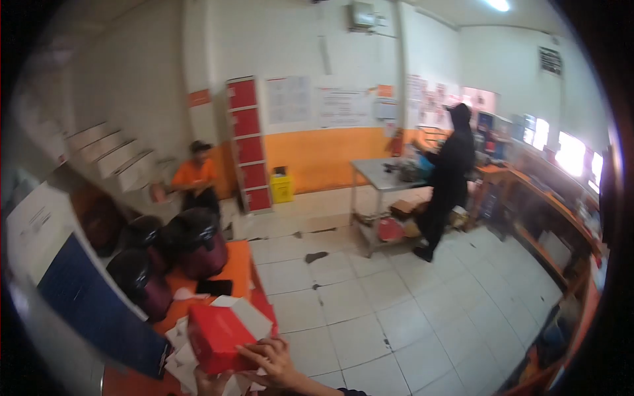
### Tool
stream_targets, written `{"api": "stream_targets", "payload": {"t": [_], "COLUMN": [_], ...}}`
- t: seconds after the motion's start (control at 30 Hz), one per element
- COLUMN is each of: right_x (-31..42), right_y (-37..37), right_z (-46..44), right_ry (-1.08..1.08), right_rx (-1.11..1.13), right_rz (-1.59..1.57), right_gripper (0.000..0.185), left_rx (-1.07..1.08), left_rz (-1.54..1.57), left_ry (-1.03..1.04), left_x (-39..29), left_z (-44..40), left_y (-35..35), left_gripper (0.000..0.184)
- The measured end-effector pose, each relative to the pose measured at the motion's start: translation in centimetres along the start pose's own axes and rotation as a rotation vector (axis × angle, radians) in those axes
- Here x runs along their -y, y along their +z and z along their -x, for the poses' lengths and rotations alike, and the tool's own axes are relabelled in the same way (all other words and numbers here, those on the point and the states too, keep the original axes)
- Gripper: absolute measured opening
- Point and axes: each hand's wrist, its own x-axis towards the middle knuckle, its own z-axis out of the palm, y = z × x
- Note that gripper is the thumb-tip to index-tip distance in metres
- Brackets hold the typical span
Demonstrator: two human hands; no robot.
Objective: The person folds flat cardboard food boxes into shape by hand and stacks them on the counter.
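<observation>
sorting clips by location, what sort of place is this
Probably a workroom or staff area of some business, judging by the red lockers, metal worktable and wall notices.

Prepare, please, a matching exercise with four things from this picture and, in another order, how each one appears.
1. box
2. phone-like object
3. bin
4. lockers

A. yellow, beside the lockers
B. tall, red-fronted
C. red, touched by the wearer's right hand
D. black, lying on the orange table

Pairs: 1-C, 2-D, 3-A, 4-B
</observation>
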Motion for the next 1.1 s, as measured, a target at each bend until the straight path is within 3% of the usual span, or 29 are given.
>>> {"api": "stream_targets", "payload": {"t": [0.03, 0.07, 0.1, 0.13, 0.2, 0.23, 0.27, 0.33, 0.37, 0.4, 0.47, 0.53, 0.63, 0.73, 0.83, 0.93, 1.03, 1.1], "right_x": [-0.1, -0.2, -0.2, -0.2, 0.3, -0.1, -0.4, -0.9, -1.2, -1.0, -0.2, 0.8, 1.3, 1.4, 1.5, 1.5, 1.2, 1.1], "right_y": [0.2, 0.6, 1.0, 1.3, 1.3, 1.8, 2.2, 3.4, 4.1, 4.5, 3.9, 5.1, 5.3, 5.6, 5.9, 6.1, 6.1, 5.7], "right_z": [0.1, 0.1, 0.1, 0.0, 0.6, 0.9, 1.2, 2.0, 2.5, 2.1, 0.9, -0.1, -0.6, -0.5, -0.7, -0.5, -0.5, -0.7], "right_ry": [-0.012, -0.032, -0.053, -0.075, -0.08, -0.194, -0.302, -0.404, -0.451, -0.438, -0.268, -0.222, -0.136, -0.106, -0.092, -0.091, -0.111, -0.095], "right_rx": [0.003, 0.009, -0.008, -0.025, -0.011, -0.023, -0.041, 0.014, 0.038, 0.087, 0.232, 0.267, 0.323, 0.347, 0.347, 0.334, 0.354, 0.355], "right_rz": [0.015, 0.019, 0.0, -0.023, -0.116, -0.107, -0.102, -0.075, -0.053, -0.123, -0.232, -0.278, -0.265, -0.256, -0.248, -0.262, -0.26, -0.246], "right_gripper": [0.068, 0.068, 0.067, 0.067, 0.056, 0.052, 0.049, 0.047, 0.047, 0.053, 0.067, 0.072, 0.069, 0.064, 0.059, 0.053, 0.055, 0.052], "left_rx": [-0.008, 0.008, 0.095, 0.076, 0.038, 0.009, -0.155, -0.53, -0.6, -0.459, -0.394, -0.401, -0.604, -0.779, -0.933, -0.796, -0.734, -0.786], "left_rz": [-0.094, 0.06, -0.209, -0.169, 0.735, 1.139, 1.114, 0.68, 0.566, 0.663, 0.561, 0.13, -0.592, -1.562, -1.599, -1.615, -1.065, -1.281], "left_ry": [-0.027, 0.0, -0.061, 0.047, -0.004, -0.014, -0.076, -0.316, -0.351, -0.319, -0.187, -0.226, 0.015, 0.04, -0.143, -0.475, -1.118, -1.038], "left_x": [-0.9, -1.8, -2.0, 0.4, 2.8, 4.0, 3.0, -1.7, -3.4, -5.1, -7.0, -8.8, -11.3, -10.1, -8.4, -4.1, -0.9, -0.3], "left_z": [-0.3, -0.7, 0.0, 1.0, 3.3, 4.4, 4.6, 4.1, 3.8, 3.6, 4.1, 6.1, 6.8, 9.5, 12.0, 16.1, 18.9, 18.5], "left_y": [-0.3, 0.3, -1.0, -2.2, -3.2, -3.6, -3.7, -3.3, -3.3, -4.3, -4.6, -6.4, -6.7, -9.3, -10.6, -12.6, -13.5, -13.6], "left_gripper": [0.037, 0.042, 0.048, 0.057, 0.075, 0.084, 0.076, 0.06, 0.053, 0.049, 0.032, 0.021, 0.028, 0.041, 0.052, 0.058, 0.065, 0.067]}}
